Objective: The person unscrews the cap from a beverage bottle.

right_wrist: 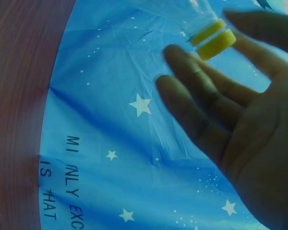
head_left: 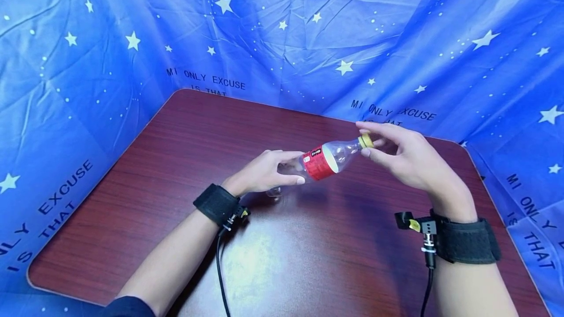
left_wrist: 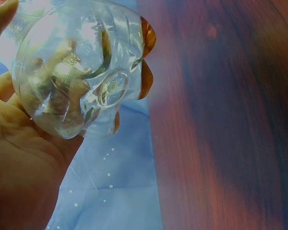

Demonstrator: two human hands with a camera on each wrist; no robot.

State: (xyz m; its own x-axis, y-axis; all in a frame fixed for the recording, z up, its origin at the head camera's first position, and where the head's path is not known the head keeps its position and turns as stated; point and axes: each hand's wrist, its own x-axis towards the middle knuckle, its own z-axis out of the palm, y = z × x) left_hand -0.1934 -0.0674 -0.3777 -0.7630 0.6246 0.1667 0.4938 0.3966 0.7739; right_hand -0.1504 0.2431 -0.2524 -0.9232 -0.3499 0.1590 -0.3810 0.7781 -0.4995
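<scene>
Clear bottle [head_left: 326, 159], red label, yellow cap [head_left: 365, 141]

1 clear plastic bottle [head_left: 328, 159], empty, with 1 yellow cap [head_left: 365, 141] and 1 red label [head_left: 318, 163]; 2 hands: left hand [head_left: 264, 172], right hand [head_left: 407, 157]; 2 black wrist straps, one per arm: left strap [head_left: 217, 203], right strap [head_left: 468, 241]; 2 small wrist cameras with 2 black cables hanging down; 1 dark red wood-grain table [head_left: 185, 160]; 1 blue star-print cloth [head_left: 286, 28] behind and around the table, many pale stars on it, too many to count, printed text repeated in at least 4 spots
</scene>
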